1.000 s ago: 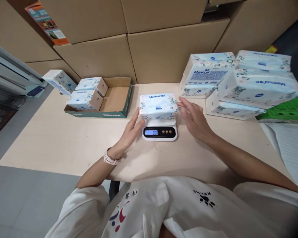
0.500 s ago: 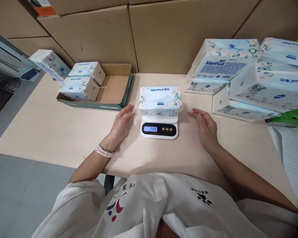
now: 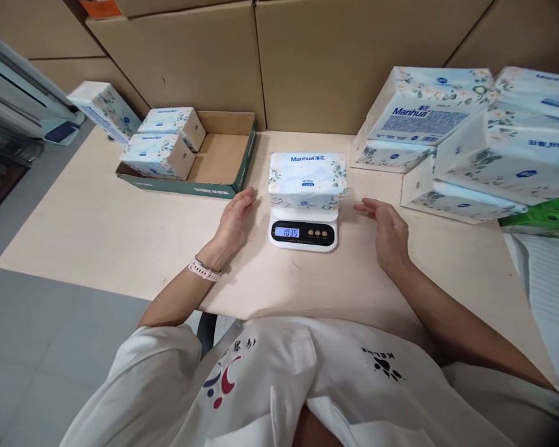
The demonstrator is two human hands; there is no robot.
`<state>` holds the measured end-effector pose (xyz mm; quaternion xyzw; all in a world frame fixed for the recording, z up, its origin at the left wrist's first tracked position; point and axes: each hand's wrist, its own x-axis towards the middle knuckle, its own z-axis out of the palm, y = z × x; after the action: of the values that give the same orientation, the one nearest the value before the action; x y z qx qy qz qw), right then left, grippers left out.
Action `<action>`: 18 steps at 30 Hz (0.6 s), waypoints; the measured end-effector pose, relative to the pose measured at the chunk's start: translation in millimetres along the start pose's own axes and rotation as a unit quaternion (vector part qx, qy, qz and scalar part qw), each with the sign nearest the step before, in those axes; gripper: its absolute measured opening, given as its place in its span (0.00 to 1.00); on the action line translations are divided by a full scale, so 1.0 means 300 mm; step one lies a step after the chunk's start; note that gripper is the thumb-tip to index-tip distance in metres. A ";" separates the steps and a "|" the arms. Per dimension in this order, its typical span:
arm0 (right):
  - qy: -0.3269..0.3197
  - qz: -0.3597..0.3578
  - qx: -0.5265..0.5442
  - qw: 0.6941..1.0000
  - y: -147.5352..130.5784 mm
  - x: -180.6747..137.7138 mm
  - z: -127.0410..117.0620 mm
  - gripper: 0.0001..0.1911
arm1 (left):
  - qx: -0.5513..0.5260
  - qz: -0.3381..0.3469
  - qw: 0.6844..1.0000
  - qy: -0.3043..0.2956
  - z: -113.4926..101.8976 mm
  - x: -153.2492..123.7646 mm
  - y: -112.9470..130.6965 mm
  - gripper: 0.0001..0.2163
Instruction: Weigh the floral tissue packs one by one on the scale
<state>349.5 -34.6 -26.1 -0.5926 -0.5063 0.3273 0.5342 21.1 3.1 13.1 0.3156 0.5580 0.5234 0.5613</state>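
Observation:
A floral tissue pack (image 3: 307, 180) lies flat on a white kitchen scale (image 3: 302, 245), covering most of its platform. The scale's lit display reads what looks like 103.5. My left hand (image 3: 236, 217), with a pale watch band at the wrist, rests edge-down on the table to the left of the pack, apart from it, fingers extended and holding nothing. On the other side, my right hand (image 3: 386, 230) is held with fingers stretched toward the pack, also empty and not touching it.
A shallow green-edged cardboard tray (image 3: 223, 155) holds two tissue packs (image 3: 156, 155) at the left. One more pack (image 3: 105, 112) stands beyond it. Several packs (image 3: 447, 112) are stacked at the right. Large cardboard boxes (image 3: 354, 62) form a wall behind the table (image 3: 121, 242).
The scale's reading has risen from about 24.4 to 103.5. Both hands stay beside the pack almost unmoved. The whole view has shifted slightly.

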 end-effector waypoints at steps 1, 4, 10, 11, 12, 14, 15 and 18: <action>-0.001 0.001 0.001 1.000 -0.002 0.000 0.000 0.26 | -0.003 0.000 1.000 -0.001 -0.001 0.001 -0.001 0.12; 0.000 0.009 0.003 1.000 -0.013 0.001 0.002 0.29 | -0.005 0.001 1.000 -0.004 -0.002 0.002 -0.002 0.11; -0.008 0.019 0.003 1.000 -0.024 0.002 0.002 0.28 | -0.009 0.008 1.000 -0.002 -0.007 0.002 0.004 0.10; -0.009 0.019 0.001 1.000 -0.023 0.002 0.001 0.28 | -0.008 0.010 1.000 -0.004 -0.007 0.002 0.004 0.09; -0.010 0.017 0.000 1.000 -0.022 0.002 0.001 0.27 | -0.008 0.012 1.000 -0.004 -0.008 0.002 0.004 0.09; -0.011 0.013 0.000 1.000 -0.024 0.002 0.002 0.27 | -0.010 0.016 1.000 -0.003 -0.008 0.001 0.004 0.08; -0.012 0.012 -0.001 1.000 -0.025 0.001 0.002 0.27 | -0.012 0.019 1.000 -0.002 -0.009 0.000 0.004 0.08; -0.018 0.013 -0.011 1.000 -0.029 0.000 0.001 0.28 | -0.015 0.020 1.000 -0.004 -0.009 0.000 0.003 0.08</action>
<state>347.1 -35.2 -17.9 -0.5988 -0.5118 0.3389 0.5144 18.2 2.8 13.5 0.3203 0.5415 0.5414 0.5577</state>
